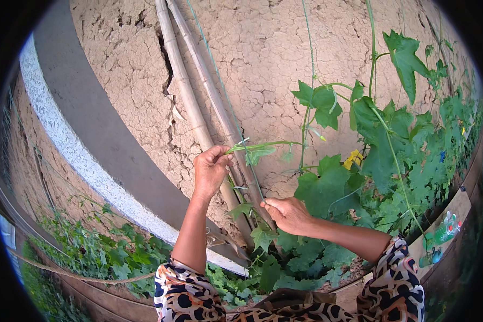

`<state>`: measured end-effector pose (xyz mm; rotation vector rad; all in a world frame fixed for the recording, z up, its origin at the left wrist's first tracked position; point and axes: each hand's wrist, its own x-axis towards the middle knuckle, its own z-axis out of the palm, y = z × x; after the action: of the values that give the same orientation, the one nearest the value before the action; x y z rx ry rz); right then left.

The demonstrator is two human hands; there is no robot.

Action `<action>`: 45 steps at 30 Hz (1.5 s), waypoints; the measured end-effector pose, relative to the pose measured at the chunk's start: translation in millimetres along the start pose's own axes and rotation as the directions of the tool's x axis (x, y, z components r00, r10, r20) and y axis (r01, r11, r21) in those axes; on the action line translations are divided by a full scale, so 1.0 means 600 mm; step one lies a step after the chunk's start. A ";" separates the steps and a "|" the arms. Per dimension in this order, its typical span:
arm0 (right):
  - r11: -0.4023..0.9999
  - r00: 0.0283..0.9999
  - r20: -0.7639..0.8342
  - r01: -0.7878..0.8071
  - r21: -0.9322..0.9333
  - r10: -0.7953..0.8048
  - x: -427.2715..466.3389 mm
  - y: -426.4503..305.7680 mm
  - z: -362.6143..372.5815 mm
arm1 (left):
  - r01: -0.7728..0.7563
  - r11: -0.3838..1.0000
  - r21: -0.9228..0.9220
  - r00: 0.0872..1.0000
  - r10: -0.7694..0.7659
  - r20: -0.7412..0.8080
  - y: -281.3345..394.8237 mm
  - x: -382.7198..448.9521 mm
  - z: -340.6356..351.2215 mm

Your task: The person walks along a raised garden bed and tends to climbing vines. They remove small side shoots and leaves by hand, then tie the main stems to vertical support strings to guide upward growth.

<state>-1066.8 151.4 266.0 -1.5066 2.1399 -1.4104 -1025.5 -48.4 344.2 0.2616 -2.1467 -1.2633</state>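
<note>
My left hand (212, 171) pinches the end of a green climbing vine stem (273, 143) between thumb and fingers, in front of the bamboo poles (194, 108). Lower and to the right, my right hand (285, 213) has its thumb and forefinger closed on a thin green twine (221, 80). This twine runs down from the top beside the poles and crosses the vine just right of my left hand. A small pale tie (242, 141) sits near that crossing. Broad lobed leaves (326, 189) grow to the right, with a yellow flower (353, 159) among them.
A cracked earthen wall (261, 60) stands behind the poles. At left, a grey and white band (84, 149) curves down to the poles' feet. Low foliage (120, 249) and a rope (100, 279) lie lower left. Green plastic bottles (444, 231) rest on a ledge at right.
</note>
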 end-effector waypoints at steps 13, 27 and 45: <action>0.884 0.981 -0.001 0.173 -0.434 -0.192 0.152 0.040 0.097 | -0.147 0.979 0.139 0.988 0.152 -0.026 -0.080 -0.070 -0.018; 0.980 0.969 -0.153 0.198 0.003 -0.195 0.157 0.058 0.125 | -0.110 0.959 -0.260 0.961 0.035 -0.275 -0.142 -0.120 -0.031; 0.505 0.894 0.219 0.009 0.863 -0.392 0.237 -0.101 0.082 | -0.029 0.882 -0.471 0.998 0.003 -0.055 -0.086 -0.126 -0.025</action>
<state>-1065.8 5.0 336.7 -1.4273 0.7605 -1.6586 -964.2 -51.2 274.8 0.0673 -1.7213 -1.6992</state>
